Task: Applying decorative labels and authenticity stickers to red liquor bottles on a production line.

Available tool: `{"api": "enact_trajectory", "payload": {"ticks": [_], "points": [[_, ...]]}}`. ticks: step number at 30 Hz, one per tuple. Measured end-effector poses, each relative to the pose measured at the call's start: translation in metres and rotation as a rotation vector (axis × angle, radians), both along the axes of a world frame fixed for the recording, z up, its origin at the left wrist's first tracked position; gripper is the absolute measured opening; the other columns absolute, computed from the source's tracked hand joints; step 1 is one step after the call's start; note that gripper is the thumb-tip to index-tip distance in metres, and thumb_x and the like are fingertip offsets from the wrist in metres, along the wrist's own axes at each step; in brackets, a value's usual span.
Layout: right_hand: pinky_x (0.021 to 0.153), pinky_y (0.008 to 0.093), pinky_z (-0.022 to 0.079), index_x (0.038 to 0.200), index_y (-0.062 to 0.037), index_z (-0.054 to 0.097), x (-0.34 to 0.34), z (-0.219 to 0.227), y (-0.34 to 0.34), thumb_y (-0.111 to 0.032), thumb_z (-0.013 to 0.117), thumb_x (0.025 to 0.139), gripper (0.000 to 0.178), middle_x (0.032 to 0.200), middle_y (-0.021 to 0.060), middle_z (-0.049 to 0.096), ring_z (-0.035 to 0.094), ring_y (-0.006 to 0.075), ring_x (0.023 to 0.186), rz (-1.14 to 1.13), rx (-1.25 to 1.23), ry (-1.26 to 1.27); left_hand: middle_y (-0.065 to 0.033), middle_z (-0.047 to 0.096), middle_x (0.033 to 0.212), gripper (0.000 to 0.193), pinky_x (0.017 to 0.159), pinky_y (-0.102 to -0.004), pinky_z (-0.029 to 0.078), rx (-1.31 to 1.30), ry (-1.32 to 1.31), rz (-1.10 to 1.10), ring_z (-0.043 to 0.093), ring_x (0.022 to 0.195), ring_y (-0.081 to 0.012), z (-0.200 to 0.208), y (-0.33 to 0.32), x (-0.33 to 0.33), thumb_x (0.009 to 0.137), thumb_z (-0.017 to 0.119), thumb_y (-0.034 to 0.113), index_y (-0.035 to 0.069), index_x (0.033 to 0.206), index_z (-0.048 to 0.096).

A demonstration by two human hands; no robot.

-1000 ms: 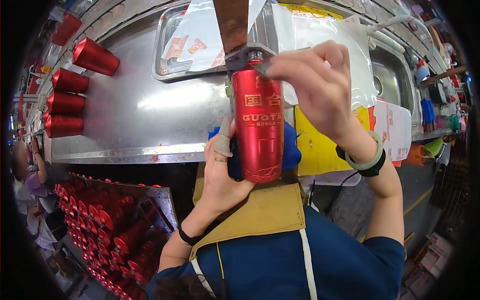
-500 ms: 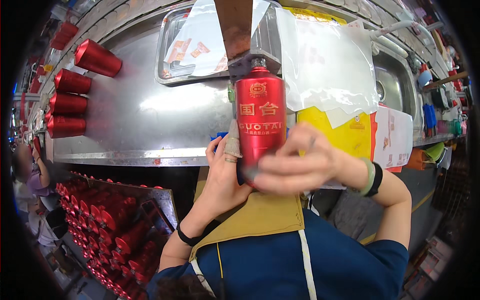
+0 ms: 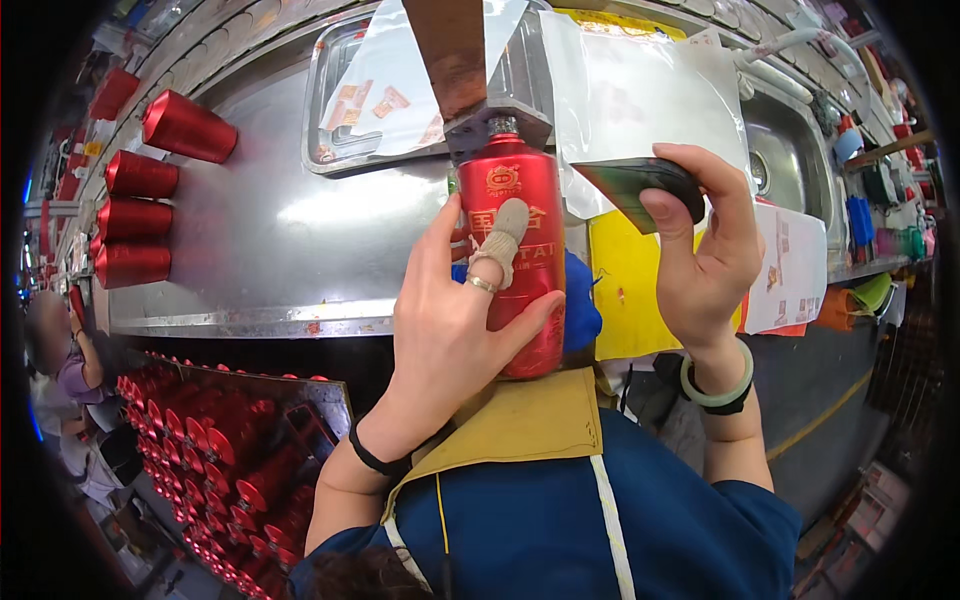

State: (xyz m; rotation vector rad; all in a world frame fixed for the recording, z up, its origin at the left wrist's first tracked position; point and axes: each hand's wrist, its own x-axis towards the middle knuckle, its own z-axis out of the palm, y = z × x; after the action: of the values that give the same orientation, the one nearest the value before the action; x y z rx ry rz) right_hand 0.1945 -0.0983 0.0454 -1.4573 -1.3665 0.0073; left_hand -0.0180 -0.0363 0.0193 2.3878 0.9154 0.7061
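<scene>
red bottle (image 3: 540, 265) lying lengthwise in middle, neck at far end by metal bracket (image 3: 532, 125) of brown post (image 3: 450, 60). left hand (image 3: 440, 330) grasping bottle from near left: thumb across near part toward right side, cloth-wrapped finger on printed face, another finger along left edge. right hand (image 3: 710, 265) right of bottle, apart from it, clasping black wedge-shaped tool (image 3: 655, 188), tip toward bottle's far half. blue cloth (image 3: 584, 312) just right of bottle's near half.
</scene>
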Motion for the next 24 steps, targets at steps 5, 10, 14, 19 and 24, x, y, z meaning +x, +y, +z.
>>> {"api": "enact_trajectory", "payload": {"ticks": [5,10,14,19,24], "points": [[0.080,0.0265,0.053,0.118,0.0006,0.067,-0.002,-0.017,-0.013,-0.009,0.074,0.097,0.024,0.099,0.0078,0.071,0.068,0.0139,0.088,-0.081,-0.033,0.160,-0.0355,0.053,0.139,0.043,0.084,-0.0444,0.059,0.113,-0.027,0.033,0.066,0.107,-0.0439,-0.001,-0.007,0.005,0.075,0.090,0.020,-0.004,0.105,0.070],[0.080,0.0231,0.050,0.126,0.0012,0.061,-0.021,-0.027,-0.010,-0.008,0.069,0.101,0.028,0.099,0.0054,0.068,0.062,0.0089,0.088,-0.081,-0.097,0.557,-0.0382,0.050,0.140,0.039,0.084,-0.0448,0.059,0.140,0.085,0.065,0.064,0.109,-0.0461,0.008,-0.012,0.013,0.078,0.087,0.019,-0.005,0.105,0.071],[0.075,0.0193,0.047,0.131,0.0007,0.056,-0.030,-0.026,-0.009,-0.007,0.065,0.103,0.031,0.097,0.0034,0.067,0.060,0.0057,0.087,-0.052,-0.144,0.709,-0.0386,0.049,0.141,0.034,0.084,-0.0454,0.059,0.141,0.120,0.055,0.064,0.107,-0.0467,0.007,-0.014,0.012,0.081,0.083,0.018,0.001,0.109,0.073],[0.074,0.0188,0.046,0.131,0.0010,0.056,-0.030,-0.032,-0.011,-0.007,0.064,0.104,0.029,0.099,0.0045,0.068,0.059,0.0047,0.087,-0.052,-0.150,0.693,-0.0414,0.044,0.142,0.033,0.085,-0.0433,0.060,0.140,0.253,0.070,0.063,0.110,-0.0479,0.010,-0.019,0.020,0.084,0.078,0.017,0.017,0.117,0.075],[0.074,0.0190,0.046,0.130,0.0009,0.056,-0.029,-0.034,-0.016,-0.006,0.063,0.104,0.028,0.100,0.0047,0.068,0.059,0.0049,0.087,-0.050,-0.176,0.717,-0.0386,0.059,0.134,0.040,0.081,-0.0435,0.060,0.237,0.007,0.098,0.071,0.099,-0.0454,-0.008,-0.023,0.011,0.081,0.085,0.011,-0.011,0.110,0.067]]}}
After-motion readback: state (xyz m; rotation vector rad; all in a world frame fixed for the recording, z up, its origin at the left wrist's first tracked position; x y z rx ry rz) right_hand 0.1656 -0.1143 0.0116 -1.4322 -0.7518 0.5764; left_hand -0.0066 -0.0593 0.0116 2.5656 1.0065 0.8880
